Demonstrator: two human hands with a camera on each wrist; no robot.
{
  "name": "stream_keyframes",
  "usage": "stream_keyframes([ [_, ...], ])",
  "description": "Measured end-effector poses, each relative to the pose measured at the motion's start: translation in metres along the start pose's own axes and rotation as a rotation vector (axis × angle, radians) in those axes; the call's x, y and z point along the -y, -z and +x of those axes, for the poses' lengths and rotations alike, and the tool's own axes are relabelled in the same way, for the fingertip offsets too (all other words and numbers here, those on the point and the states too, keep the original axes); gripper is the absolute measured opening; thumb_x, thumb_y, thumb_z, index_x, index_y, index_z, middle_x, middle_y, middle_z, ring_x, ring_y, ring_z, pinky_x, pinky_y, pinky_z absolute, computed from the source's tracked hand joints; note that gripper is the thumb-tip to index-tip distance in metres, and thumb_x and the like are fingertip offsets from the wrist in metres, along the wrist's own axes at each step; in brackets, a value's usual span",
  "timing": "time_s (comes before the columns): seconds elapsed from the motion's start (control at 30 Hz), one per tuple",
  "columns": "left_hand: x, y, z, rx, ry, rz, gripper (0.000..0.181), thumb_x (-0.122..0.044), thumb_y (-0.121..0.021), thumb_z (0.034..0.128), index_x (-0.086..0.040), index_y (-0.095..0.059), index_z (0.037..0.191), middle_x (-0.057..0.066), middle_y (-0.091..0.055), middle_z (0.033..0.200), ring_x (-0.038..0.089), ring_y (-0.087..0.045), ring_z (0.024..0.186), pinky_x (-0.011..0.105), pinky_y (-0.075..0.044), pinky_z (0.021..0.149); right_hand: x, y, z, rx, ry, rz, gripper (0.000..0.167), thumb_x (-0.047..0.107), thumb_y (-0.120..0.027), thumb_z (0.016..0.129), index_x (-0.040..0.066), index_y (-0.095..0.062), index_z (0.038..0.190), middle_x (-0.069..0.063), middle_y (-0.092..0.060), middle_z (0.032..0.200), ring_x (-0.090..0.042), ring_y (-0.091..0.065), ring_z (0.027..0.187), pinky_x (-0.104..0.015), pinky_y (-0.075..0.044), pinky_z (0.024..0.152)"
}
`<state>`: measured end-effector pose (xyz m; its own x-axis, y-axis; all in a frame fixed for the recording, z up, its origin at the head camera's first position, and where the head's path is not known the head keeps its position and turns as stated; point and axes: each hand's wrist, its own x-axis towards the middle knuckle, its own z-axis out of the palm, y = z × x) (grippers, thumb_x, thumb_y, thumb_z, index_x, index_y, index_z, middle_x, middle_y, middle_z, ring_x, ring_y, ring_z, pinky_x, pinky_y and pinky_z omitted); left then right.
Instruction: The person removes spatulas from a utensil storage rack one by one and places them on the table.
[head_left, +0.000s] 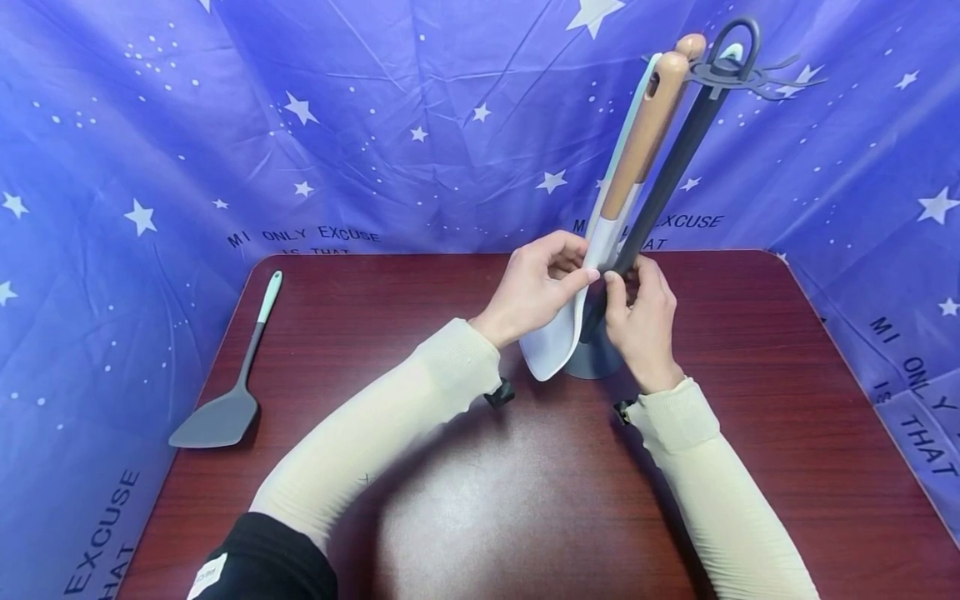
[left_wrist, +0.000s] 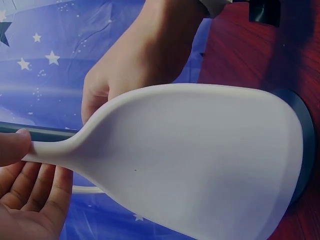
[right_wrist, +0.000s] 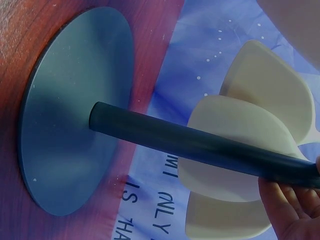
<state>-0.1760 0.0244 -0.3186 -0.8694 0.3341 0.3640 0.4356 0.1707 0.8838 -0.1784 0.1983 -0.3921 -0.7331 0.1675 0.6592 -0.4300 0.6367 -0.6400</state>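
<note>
A dark utensil stand has a round base [right_wrist: 75,115], a pole [head_left: 667,175] and a hooked ring [head_left: 723,79] on top. Several white-headed utensils hang at its left side; two wooden handle ends and a pale mint strip show near the ring. My left hand [head_left: 534,287] pinches the neck of the front one, a white turner [left_wrist: 200,155] with a wooden handle [head_left: 637,150], thumb on one side and fingers on the other. With its fingers and thumb about the lower pole, my right hand [head_left: 647,321] holds the stand. More white heads [right_wrist: 272,90] show behind the pole.
A grey turner [head_left: 225,415] with a mint handle lies at the left of the dark red table [head_left: 375,300]. Blue star-printed cloth [head_left: 450,108] hangs behind the table and along both sides.
</note>
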Motion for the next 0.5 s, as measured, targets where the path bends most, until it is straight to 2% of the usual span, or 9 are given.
stream_keyframes([
  [0.2, -0.0002, 0.0018, -0.0004, -0.006, -0.002, -0.009, 0.021, -0.006, -0.070, 0.0857, -0.002, -0.064, 0.105, 0.007, -0.068, 0.094, 0.010, -0.063, 0.082, 0.018, -0.051, 0.074, 0.0000, 0.0001, -0.0001, 0.001, -0.002, -0.001, 0.023, 0.010, -0.061, 0.091, -0.006, -0.059, 0.107, -0.018, -0.061, 0.088, -0.024, -0.062, 0.074, -0.012, -0.044, 0.068],
  [0.5, 0.0008, 0.0055, -0.0011, -0.022, -0.004, -0.014, 0.021, -0.008, -0.071, 0.0858, -0.003, -0.064, 0.105, 0.007, -0.069, 0.094, 0.010, -0.064, 0.082, 0.020, -0.051, 0.074, 0.0000, -0.0002, -0.0003, -0.001, 0.001, 0.002, 0.023, 0.010, -0.061, 0.091, -0.006, -0.059, 0.107, -0.018, -0.061, 0.088, -0.025, -0.061, 0.074, -0.009, -0.042, 0.069],
])
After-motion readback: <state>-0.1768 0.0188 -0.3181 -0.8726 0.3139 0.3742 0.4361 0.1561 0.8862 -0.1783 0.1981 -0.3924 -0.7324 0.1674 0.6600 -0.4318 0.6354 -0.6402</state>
